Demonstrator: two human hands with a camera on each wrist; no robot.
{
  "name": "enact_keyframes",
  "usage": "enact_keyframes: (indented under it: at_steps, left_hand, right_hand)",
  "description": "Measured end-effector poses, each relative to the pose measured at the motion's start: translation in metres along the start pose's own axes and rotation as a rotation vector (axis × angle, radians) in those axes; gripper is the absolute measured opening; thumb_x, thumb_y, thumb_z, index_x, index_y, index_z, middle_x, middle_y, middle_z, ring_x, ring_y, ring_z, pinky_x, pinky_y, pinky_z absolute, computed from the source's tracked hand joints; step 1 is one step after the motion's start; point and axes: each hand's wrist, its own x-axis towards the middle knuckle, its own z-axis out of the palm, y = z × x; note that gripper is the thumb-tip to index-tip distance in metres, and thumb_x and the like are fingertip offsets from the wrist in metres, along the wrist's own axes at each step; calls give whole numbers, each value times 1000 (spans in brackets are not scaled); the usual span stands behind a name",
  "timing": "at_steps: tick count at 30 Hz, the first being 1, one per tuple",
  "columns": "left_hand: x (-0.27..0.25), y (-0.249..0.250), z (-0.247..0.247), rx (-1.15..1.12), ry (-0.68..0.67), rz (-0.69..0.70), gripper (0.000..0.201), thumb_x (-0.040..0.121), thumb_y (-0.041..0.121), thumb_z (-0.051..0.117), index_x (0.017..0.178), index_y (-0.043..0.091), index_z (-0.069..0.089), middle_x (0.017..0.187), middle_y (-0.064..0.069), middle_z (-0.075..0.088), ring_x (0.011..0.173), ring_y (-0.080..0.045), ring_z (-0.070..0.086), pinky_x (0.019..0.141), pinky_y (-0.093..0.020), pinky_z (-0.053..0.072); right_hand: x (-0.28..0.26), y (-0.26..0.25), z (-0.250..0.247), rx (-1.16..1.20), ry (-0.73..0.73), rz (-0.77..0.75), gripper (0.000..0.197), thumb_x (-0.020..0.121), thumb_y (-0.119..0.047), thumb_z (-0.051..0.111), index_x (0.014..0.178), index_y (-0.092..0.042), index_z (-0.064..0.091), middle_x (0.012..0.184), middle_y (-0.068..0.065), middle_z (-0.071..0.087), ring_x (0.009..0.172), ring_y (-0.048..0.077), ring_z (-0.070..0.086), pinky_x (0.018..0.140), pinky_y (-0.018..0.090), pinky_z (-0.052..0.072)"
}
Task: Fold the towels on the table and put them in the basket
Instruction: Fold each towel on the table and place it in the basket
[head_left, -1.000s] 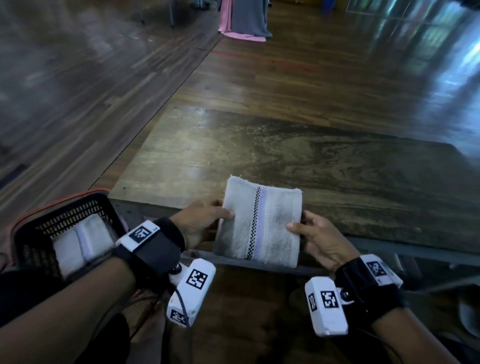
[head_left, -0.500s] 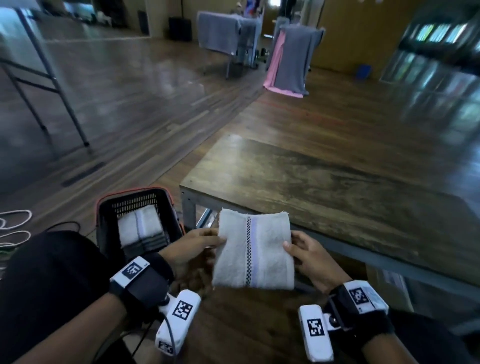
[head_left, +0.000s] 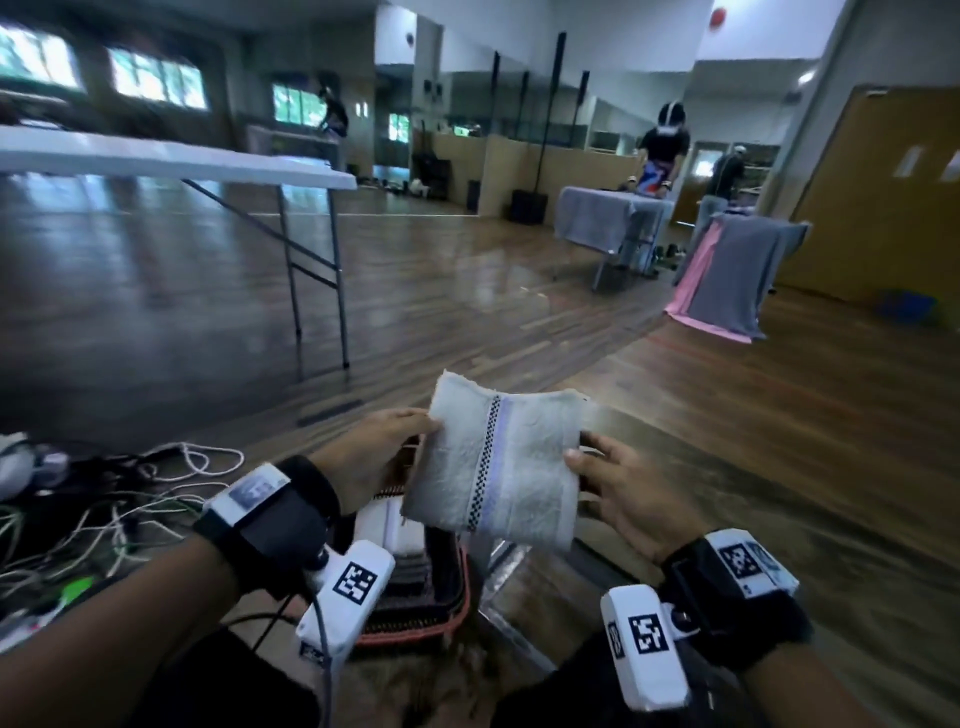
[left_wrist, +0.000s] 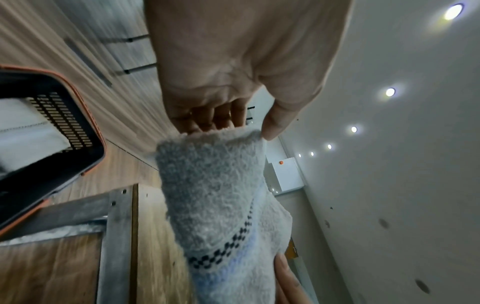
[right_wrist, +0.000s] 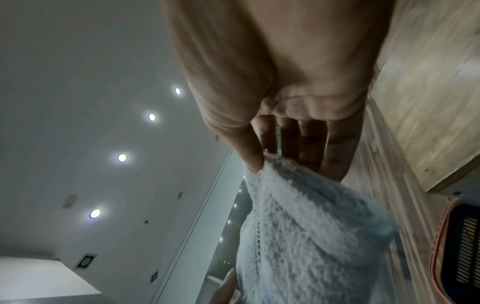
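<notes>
Both your hands, left hand and right hand, pinch folded towel; fingers clamped. Towel now off tabletop, above basket. Drop it in next.

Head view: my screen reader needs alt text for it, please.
Two hands, left hand and right hand, hold a folded white towel by its sides above a black basket that already contains a folded towel.
</notes>
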Motion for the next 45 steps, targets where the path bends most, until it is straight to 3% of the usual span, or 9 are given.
enact_keyframes:
  at_steps: [7, 15, 21, 24, 27, 32, 34, 38, 45]
  left_hand:
    - [47, -10, -56, 38, 155, -91, 25, 88, 21, 54, 64, 17, 61, 54, 5, 49, 40, -8, 43, 44, -19, 32]
    - [98, -154, -125, 199, 259, -437, 7, 87, 4, 46, 88, 11, 50, 84, -16, 41, 64, -21, 36, 56, -27, 25]
    - [182, -257, -164, 315, 276, -667, 26, 89, 0, 49, 65, 12, 48, 74, -10, 49, 67, -22, 48, 60, -33, 40]
    - [237, -292, -178, 381, 278, -678, 20, 87, -3, 45, 94, -16, 59, 92, -27, 56, 86, -31, 57, 71, -39, 41]
    - [289, -315, -188, 499, 285, -665, 35, 86, 0, 44, 112, -22, 51, 117, -38, 55, 109, -43, 56, 73, -36, 44]
    - [354, -337, -209, 646, 351, -602, 33, 83, 4, 46, 106, -17, 56, 117, -34, 58, 109, -42, 57, 90, -44, 47]
    - [365, -345, -215, 703, 342, -623, 36, 83, 7, 47, 111, -14, 56, 117, -29, 59, 108, -39, 57, 89, -41, 47]
    - [371, -355, -218, 823, 306, -685, 39, 81, 13, 52, 115, -6, 52, 117, -22, 58, 106, -38, 57, 92, -43, 48]
    - [366, -360, -212, 807, 358, -630, 32, 88, 7, 49, 119, -1, 49, 111, -17, 57, 98, -32, 55, 74, -32, 40]
  right_hand:
    - [89, 36, 40, 46, -49, 89, 22, 91, -9, 54, 113, -8, 59, 94, 9, 66, 71, 17, 64, 56, 28, 53]
    - [174, 210, 95, -83, 14, 456, 24, 90, 0, 46, 82, -13, 64, 85, 6, 69, 76, 20, 66, 77, 39, 54]
    - [255, 312, 98, -353, 45, 636, 22, 82, 0, 45, 81, -11, 64, 89, 12, 65, 80, 27, 61, 71, 29, 47]
    - [310, 345, 95, -500, 42, 648, 21, 82, -2, 43, 90, -7, 62, 93, 17, 62, 87, 30, 59, 75, 30, 45]
    - [363, 368, 95, -648, 49, 574, 16, 84, -4, 45, 86, -7, 61, 88, 12, 57, 77, 24, 51, 52, 24, 36]
    - [428, 393, 101, -681, 121, 490, 24, 82, -8, 48, 92, 8, 62, 92, 27, 64, 73, 35, 56, 39, 21, 31]
    - [436, 403, 103, -645, 155, 486, 28, 79, -9, 50, 95, 11, 61, 83, 29, 60, 55, 11, 32, 37, 17, 31]
    - [433, 415, 104, -571, 214, 526, 31, 79, -11, 51, 99, 10, 61, 78, 26, 60, 58, 18, 43, 42, 23, 33]
    - [432, 405, 107, -637, 212, 560, 21, 81, -13, 47, 89, -1, 62, 82, 10, 56, 59, 20, 47, 49, 25, 31]
